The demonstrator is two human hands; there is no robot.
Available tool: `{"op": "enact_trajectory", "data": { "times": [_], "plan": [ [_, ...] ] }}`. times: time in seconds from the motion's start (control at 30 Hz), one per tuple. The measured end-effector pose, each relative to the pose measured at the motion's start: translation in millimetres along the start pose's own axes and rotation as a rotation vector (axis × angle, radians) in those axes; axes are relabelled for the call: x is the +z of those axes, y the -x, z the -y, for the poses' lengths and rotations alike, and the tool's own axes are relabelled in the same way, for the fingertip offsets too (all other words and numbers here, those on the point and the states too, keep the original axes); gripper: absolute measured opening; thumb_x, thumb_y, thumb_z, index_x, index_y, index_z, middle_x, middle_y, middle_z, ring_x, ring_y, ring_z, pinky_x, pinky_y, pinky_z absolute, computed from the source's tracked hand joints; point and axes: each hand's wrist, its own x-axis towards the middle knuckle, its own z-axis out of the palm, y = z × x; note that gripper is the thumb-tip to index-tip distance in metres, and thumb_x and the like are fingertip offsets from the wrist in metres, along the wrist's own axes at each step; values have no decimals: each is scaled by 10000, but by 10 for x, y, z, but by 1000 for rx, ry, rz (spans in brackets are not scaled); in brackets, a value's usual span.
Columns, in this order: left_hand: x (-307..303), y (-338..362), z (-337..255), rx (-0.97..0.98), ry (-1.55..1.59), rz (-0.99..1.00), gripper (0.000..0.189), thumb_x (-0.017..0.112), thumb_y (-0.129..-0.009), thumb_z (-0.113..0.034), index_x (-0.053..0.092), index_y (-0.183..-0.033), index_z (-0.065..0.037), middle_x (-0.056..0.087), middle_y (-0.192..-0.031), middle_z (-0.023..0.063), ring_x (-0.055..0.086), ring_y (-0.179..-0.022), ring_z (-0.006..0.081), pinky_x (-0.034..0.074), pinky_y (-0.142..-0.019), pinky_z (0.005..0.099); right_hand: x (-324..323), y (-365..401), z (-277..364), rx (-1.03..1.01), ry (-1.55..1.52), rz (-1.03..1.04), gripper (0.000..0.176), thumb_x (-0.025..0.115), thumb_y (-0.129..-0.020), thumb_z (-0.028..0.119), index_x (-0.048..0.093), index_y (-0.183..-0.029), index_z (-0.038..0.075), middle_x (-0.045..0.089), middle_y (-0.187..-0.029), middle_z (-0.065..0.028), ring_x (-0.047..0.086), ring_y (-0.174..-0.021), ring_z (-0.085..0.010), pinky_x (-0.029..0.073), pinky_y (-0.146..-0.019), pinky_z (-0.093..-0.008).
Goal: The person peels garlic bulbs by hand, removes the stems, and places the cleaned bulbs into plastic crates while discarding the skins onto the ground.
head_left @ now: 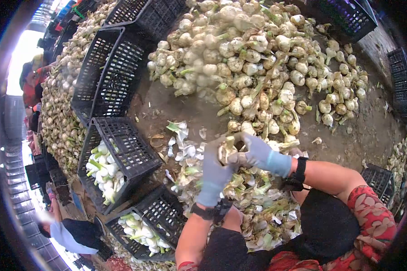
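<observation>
My left hand (215, 174), in a grey glove, is closed around a garlic bulb (226, 151) low in the centre. Right beside it, my right hand (260, 153), also gloved, has its fingers bent together at the bulb's stem side; what lies between them is blurred. Beneath both hands spreads a heap of peeled skins and cut leaves (257, 207). A big pile of untrimmed garlic bulbs (239, 58) lies just beyond the hands.
Black crates with cleaned white garlic (105, 174) (142, 232) stand at the left. Empty black crates (117, 74) stand farther up, beside another long garlic pile (61, 106). People (72, 232) are at the far left. More crates (402, 86) line the right.
</observation>
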Motion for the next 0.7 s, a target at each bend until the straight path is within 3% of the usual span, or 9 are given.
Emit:
{"op": "enact_trajectory", "data": {
  "times": [0.07,0.13,0.2,0.27,0.33,0.47,0.53,0.57,0.7],
  "plan": [
    [44,81,-76,110,16,17,565,790,-690,-129,538,-1183,-17,577,-1127,120,553,-1061,221,455,-907,333,7,-12,-24,-27,192,-64,646,746,-749,485,582,-1146,3,616,-1077,-140,589,-989,-207,472,-856,-312],
    [42,139,-134,158,-45,-19,512,766,-715,-91,535,-1168,-31,595,-1086,89,578,-1010,184,480,-855,296,-28,-2,-50,-155,-52,84,545,702,-818,422,586,-1115,-20,622,-1069,-128,590,-986,-200,467,-853,-307],
    [16,246,-81,19,163,-16,504,758,-730,-83,534,-1178,-26,612,-1038,59,596,-943,148,486,-827,275,-150,111,240,-49,-179,221,440,629,-888,342,579,-1124,-26,641,-1022,-104,622,-908,-167,498,-773,-277],
    [-75,291,-224,-219,724,19,574,796,-726,-109,506,-1208,-1,620,-1035,82,605,-896,147,509,-786,266,-250,135,248,281,-348,303,396,579,-919,291,565,-1163,-21,656,-978,-74,634,-804,-121,515,-666,-235],
    [-109,302,-266,-151,629,21,582,791,-727,-70,499,-1223,12,627,-1043,83,605,-910,127,510,-799,255,-230,117,130,286,-425,304,404,574,-913,274,555,-1193,-17,659,-944,-56,634,-736,-98,516,-593,-215],
    [-115,304,-234,-36,356,23,584,802,-737,-130,502,-1214,21,614,-1067,86,605,-943,155,509,-820,277,-141,103,221,-17,-83,243,493,624,-883,347,541,-1220,-3,646,-1038,-95,644,-816,-144,521,-702,-252],
    [-103,341,-202,100,-35,-19,586,794,-761,-211,505,-1213,25,604,-1101,99,595,-987,172,500,-849,299,20,25,87,-377,272,54,522,716,-815,343,576,-1184,1,633,-1053,-96,626,-832,-133,502,-675,-230],
    [-89,372,-221,93,4,-18,601,781,-776,-271,506,-1219,28,599,-1122,108,591,-1005,185,491,-872,318,58,88,152,-240,247,60,451,678,-860,335,587,-1147,-1,643,-1006,-56,618,-858,-123,476,-806,-251],
    [-187,403,-287,34,198,2,637,819,-739,-272,519,-1215,27,610,-1094,109,595,-963,180,489,-868,303,-45,130,272,39,-215,264,357,607,-916,204,586,-1205,-5,668,-915,-25,617,-838,-111,486,-767,-247]
  ]
}}
